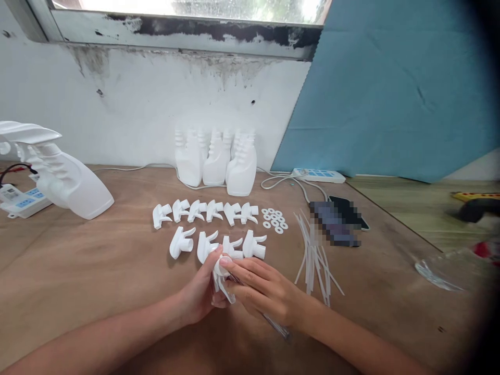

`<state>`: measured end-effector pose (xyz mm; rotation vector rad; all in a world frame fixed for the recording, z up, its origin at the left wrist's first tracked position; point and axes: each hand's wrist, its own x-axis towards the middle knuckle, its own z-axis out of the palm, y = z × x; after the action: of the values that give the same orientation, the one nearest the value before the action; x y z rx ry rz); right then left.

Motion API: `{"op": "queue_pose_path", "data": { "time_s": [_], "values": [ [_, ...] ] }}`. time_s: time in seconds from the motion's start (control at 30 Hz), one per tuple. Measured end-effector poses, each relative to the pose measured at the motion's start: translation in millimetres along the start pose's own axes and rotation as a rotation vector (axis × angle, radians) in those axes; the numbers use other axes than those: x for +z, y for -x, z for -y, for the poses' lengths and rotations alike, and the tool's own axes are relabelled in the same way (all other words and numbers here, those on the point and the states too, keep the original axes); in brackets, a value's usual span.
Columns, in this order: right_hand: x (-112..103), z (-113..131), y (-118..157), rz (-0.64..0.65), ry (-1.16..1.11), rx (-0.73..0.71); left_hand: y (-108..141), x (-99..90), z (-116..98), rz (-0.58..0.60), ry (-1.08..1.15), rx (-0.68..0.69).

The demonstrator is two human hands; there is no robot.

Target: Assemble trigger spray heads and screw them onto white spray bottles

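Observation:
My left hand [201, 294] is closed around a white trigger spray head [222, 266], its round end facing up and its trigger pointing down toward me. The fingertips of my right hand [269, 291] press on that round end. A thin, shiny, rod-like thing [279, 328] sticks out below my right palm; its kind is unclear and its other end is hidden by the fingers. Just beyond my hands, more white trigger spray heads [182, 243] lie in two rows. To their right is a cluster of small white ring gaskets [274, 219].
Loose white dip tubes [314, 260] lie right of my hands. White spray bottles [241, 166] stand against the wall; another bottle [76, 182] is at left by a power strip [25, 203]. A phone [334, 224], a second power strip [320, 175] and a clear bottle [445, 268] are at right.

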<state>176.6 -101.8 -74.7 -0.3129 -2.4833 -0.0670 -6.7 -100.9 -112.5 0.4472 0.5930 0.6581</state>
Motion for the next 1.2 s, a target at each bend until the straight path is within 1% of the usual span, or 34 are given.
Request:
{"op": "queue_pose_path", "data": {
  "time_s": [0.17,0.23,0.27,0.3,0.37,0.43,0.5,0.53,0.6,0.67,0.73,0.93,0.97,1.0,1.07,1.13,1.2],
  "values": [
    [-11.7,-3.9,7.0,-0.049,-0.055,0.037,1.6,1.0,-1.3,-0.001,-0.056,-0.003],
    [-21.2,-11.7,11.7,-0.093,-0.029,0.057,1.5,1.4,-2.3,0.012,-0.07,0.016],
    [-26.8,-17.3,15.0,-0.126,-0.01,0.091,1.4,1.5,-2.8,0.019,-0.07,0.024],
    [-32.7,-23.8,18.9,-0.154,0.006,0.153,1.3,1.6,-3.1,0.025,-0.066,0.029],
    [-44.4,-38.2,28.8,-0.175,0.008,0.351,1.1,1.6,-3.5,0.032,-0.056,0.031],
    [-53.5,-52.4,41.0,-0.151,-0.054,0.597,1.1,1.5,-3.5,0.033,-0.054,0.032],
    [-58.1,-64.6,53.9,-0.114,-0.147,0.807,0.9,1.5,-3.4,0.032,-0.06,0.032],
    [-58.5,-69.5,59.9,-0.094,-0.194,0.888,0.7,1.5,-3.5,0.03,-0.064,0.031],
    [-56.4,-77.1,69.4,-0.05,-0.274,1.001,0.3,1.8,-4.0,0.027,-0.072,0.031],
    [-52.4,-81.6,74.8,-0.004,-0.333,1.057,0.3,2.3,-4.6,0.027,-0.084,0.033],
    [-48.8,-83.3,76.4,0.014,-0.356,1.08,0.6,2.9,-4.6,0.029,-0.106,0.041],
    [-47.6,-83.5,79.3,0.007,-0.391,1.05,2.1,6.9,-3.3,0.052,-0.22,0.075],
    [-48.0,-84.1,80.9,-0.01,-0.393,1.052,3.2,7.2,-6.5,0.063,-0.261,0.105],
    [-48.3,-85.1,82.8,-0.036,-0.395,1.057,4.9,6.5,-12.2,0.07,-0.313,0.163],
    [-48.0,-87.3,86.5,-0.113,-0.402,1.069,11.0,0.8,-31.4,0.07,-0.453,0.352],
    [-46.4,-89.1,89.2,-0.188,-0.409,1.068,21.2,-13.3,-59.5,0.028,-0.627,0.599],
    [-43.8,-89.7,90.0,-0.21,-0.409,1.058,34.9,-36.1,-90.3,-0.058,-0.819,0.826]
  ]
}}
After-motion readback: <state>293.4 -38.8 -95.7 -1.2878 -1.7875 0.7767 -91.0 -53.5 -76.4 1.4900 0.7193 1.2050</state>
